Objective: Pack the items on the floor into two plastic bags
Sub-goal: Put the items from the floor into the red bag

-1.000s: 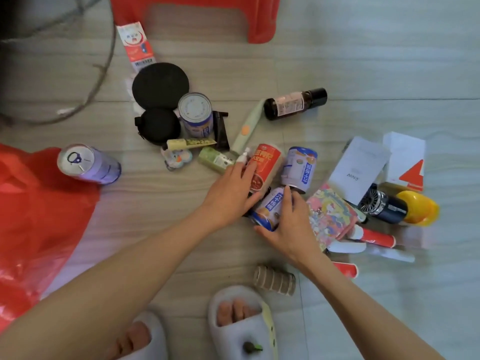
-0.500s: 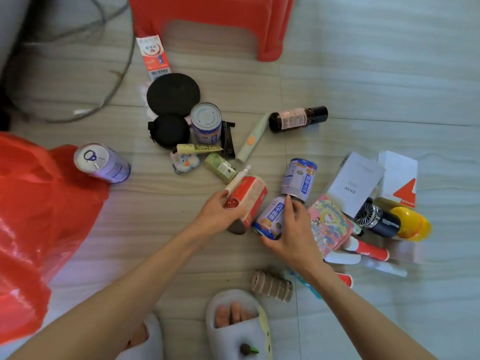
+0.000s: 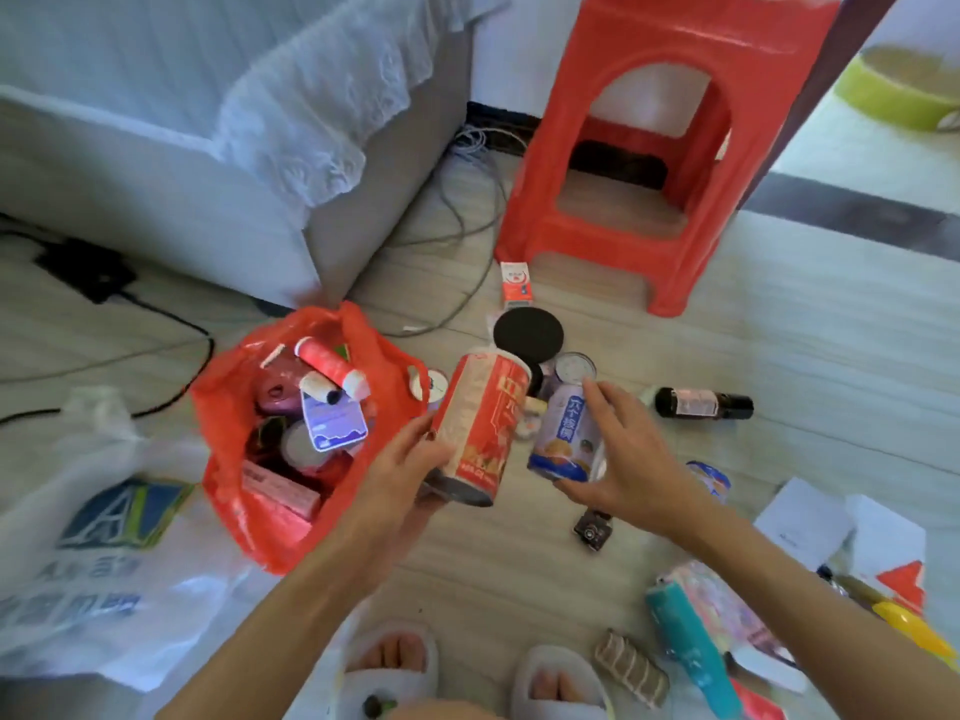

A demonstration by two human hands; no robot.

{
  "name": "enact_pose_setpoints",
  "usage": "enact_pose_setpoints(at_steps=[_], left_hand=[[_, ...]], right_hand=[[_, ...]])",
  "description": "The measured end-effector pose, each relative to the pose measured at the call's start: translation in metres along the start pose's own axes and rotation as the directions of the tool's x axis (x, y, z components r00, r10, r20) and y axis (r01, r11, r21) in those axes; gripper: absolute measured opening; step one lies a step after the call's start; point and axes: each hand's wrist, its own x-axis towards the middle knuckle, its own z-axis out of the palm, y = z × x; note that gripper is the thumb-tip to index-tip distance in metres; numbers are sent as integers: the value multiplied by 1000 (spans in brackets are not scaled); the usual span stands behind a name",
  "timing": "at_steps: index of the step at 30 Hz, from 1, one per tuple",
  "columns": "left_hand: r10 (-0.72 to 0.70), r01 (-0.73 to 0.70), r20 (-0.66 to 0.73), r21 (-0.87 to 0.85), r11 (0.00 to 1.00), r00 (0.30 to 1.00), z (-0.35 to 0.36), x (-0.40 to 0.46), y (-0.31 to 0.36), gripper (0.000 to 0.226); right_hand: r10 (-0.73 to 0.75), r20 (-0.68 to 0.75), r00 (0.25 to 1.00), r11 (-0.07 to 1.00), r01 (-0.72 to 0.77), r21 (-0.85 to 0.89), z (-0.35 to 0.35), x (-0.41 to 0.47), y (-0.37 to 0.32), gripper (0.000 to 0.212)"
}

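Pale wood-look floor (image 3: 779, 356) is pretty cluttered: an open red bag (image 3: 239, 480) stuffed with bits is parked left of centre, with a white printed bag (image 3: 98, 553) flopped out just beside it. A red stool (image 3: 660, 163) is stood further back, with a small carton (image 3: 516, 283), a black disc (image 3: 528, 335) and a dark bottle (image 3: 701, 403) laid in front of it. White boxes (image 3: 802, 522) and a striped roll (image 3: 631, 667) are scattered on the right, and dark cables (image 3: 171, 324) are trailed along the left.
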Motion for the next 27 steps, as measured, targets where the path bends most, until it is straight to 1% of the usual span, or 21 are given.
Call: enact_pose_setpoints(at_steps=[1, 2, 3, 4, 5, 6, 8, 10, 12, 14, 16, 19, 23, 25, 27], left_hand=[[42, -43, -23, -50, 998, 999, -11, -9, 10, 69], [81, -86, -69, -79, 993, 994, -21, -17, 21, 70], [110, -124, -136, -92, 988, 985, -31, -24, 31, 62], [131, -150, -225, -73, 986, 966, -41, -29, 40, 50], [148, -165, -318, -27, 986, 936, -53, -31, 47, 39], [171, -168, -394, 43, 985, 903, -64, -33, 51, 35], [239, -168, -506, 183, 969, 828, -88, -33, 55, 44], [297, -136, -586, 304, 943, 754, -109, -32, 52, 51], [310, -84, -624, 364, 928, 718, -126, -30, 47, 58], [330, -69, -616, 407, 911, 715, -139, -23, 39, 66], [355, -99, -600, 417, 903, 717, -146, -13, 34, 70], [358, -88, -608, 427, 900, 709, -152, 7, 32, 63], [298, -31, -695, 369, 929, 654, -168, 40, 21, 49], [323, -18, -710, 400, 916, 626, -169, 52, 14, 49], [394, -27, -685, 480, 877, 613, -166, 62, 12, 45]], right_hand=[[-64, 7, 998, 998, 65, -22, -11, 6, -17, 107], [-132, 17, 991, 990, 133, -48, -22, 12, -35, 107], [-197, 25, 980, 977, 199, -77, -30, 18, -53, 108], [-254, 34, 967, 960, 257, -109, -37, 25, -70, 107], [-307, 43, 951, 940, 310, -140, -41, 33, -87, 107], [-355, 56, 933, 918, 359, -167, -43, 41, -102, 106], [-427, 101, 899, 874, 438, -210, -42, 60, -131, 107], [-480, 143, 866, 831, 501, -243, -35, 79, -155, 109], [-517, 169, 839, 802, 544, -247, -23, 97, -176, 111], [-543, 180, 820, 786, 572, -234, -8, 114, -192, 109], [-558, 197, 806, 772, 592, -232, 9, 128, -201, 107], [-550, 203, 810, 781, 585, -217, 35, 146, -196, 106], [-521, 192, 832, 814, 552, -182, 50, 154, -178, 103], [-509, 175, 843, 829, 535, -162, 52, 159, -173, 101], [-513, 150, 845, 831, 533, -159, 52, 165, -171, 99]])
